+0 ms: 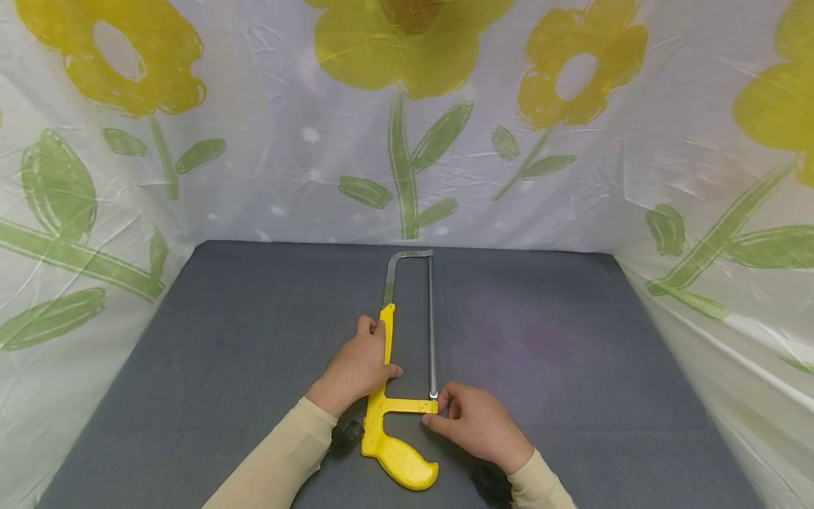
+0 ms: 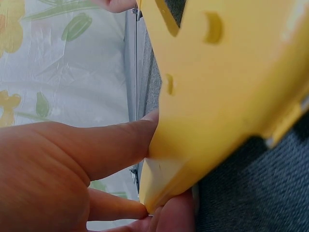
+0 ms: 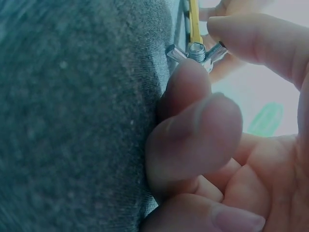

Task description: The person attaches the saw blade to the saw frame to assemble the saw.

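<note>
A hacksaw (image 1: 386, 382) with a yellow frame lies on the dark grey cloth, its curved yellow handle (image 1: 407, 463) toward me and its silver bow (image 1: 390, 272) pointing away. Along the right side runs the blade (image 1: 432, 325). My left hand (image 1: 356, 367) grips the yellow part of the frame, thumb on the inner side; the left wrist view has this yellow frame (image 2: 207, 87) close up. At the front blade mount, my right hand (image 1: 477, 422) pinches a metal wing nut (image 3: 197, 48) between thumb and fingertips. The hand hides this nut in the head view.
Dark grey cloth (image 1: 254, 311) covers the table. A white curtain (image 1: 267, 170) printed with yellow flowers hangs behind and along both sides. Black wrist-worn devices show at the left wrist (image 1: 346, 435) and the right wrist (image 1: 490, 481).
</note>
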`<state>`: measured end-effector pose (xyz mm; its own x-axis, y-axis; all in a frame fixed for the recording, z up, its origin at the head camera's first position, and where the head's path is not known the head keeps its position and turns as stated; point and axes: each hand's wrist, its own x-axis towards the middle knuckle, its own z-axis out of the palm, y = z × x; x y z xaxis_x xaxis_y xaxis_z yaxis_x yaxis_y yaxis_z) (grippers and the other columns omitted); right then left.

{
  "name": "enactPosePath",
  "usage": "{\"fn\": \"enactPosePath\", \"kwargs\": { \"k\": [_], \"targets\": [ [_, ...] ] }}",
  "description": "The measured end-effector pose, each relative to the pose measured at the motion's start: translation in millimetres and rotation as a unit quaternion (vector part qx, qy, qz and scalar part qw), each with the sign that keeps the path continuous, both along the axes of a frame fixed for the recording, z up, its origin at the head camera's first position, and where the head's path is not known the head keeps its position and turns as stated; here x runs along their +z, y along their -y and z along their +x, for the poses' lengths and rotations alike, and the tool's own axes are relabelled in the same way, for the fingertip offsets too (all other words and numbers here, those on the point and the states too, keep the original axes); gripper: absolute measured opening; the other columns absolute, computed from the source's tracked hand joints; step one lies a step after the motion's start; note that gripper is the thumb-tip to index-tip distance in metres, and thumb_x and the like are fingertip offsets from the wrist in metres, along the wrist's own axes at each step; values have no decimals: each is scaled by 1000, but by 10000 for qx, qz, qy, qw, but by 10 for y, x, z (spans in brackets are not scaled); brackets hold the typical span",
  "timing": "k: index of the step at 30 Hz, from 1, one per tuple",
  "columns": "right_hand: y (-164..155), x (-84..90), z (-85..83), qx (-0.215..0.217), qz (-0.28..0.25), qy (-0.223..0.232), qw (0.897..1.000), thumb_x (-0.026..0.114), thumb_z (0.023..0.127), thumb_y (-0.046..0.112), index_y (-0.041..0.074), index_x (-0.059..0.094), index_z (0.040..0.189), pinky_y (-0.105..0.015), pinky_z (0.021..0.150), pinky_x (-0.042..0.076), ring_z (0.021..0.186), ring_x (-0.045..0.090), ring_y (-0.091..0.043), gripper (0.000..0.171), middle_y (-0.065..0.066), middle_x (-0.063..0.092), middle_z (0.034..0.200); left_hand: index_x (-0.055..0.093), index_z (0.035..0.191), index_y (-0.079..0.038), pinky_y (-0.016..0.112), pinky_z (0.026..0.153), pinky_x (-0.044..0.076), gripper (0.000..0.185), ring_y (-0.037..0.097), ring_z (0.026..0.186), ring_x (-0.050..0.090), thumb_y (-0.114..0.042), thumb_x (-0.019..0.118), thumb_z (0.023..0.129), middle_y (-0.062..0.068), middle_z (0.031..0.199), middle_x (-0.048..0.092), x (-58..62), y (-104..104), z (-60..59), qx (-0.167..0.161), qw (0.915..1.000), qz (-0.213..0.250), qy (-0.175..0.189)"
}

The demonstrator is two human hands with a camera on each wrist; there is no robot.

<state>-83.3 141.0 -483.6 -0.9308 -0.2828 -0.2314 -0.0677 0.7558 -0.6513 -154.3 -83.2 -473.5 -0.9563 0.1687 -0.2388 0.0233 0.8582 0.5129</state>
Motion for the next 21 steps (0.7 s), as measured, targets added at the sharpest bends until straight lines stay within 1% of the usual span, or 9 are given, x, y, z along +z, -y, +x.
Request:
{"fn": "enactPosePath", "kwargs": {
  "k": [5,12,21],
  "targets": [
    [-12,18,-3,42,-59,34,10000,85,90,42,23,66,91,-25,50,32,53,44,-9,27,9,50,64,37,165,2,29,68,58,97,19,75,60,-27,91,90,19,155,38,-8,-3,-1,14,10000,-7,1],
    [-24,13,-3,95,-87,-110,9999,84,90,40,24,66,91,-24,49,33,52,42,-6,24,11,49,64,37,165,2,29,68,59,97,19,76,61,-27,91,90,20,155,38,-10,-2,3,3,10000,10,-27],
    [-45,9,-15,204,-195,-71,9996,83,92,35,23,68,94,-24,49,35,53,46,-6,19,10,55,66,37,165,2,30,69,59,97,19,77,61,-26,91,90,19,156,38,-9,0,-2,14,10000,51,3]
  ]
}}
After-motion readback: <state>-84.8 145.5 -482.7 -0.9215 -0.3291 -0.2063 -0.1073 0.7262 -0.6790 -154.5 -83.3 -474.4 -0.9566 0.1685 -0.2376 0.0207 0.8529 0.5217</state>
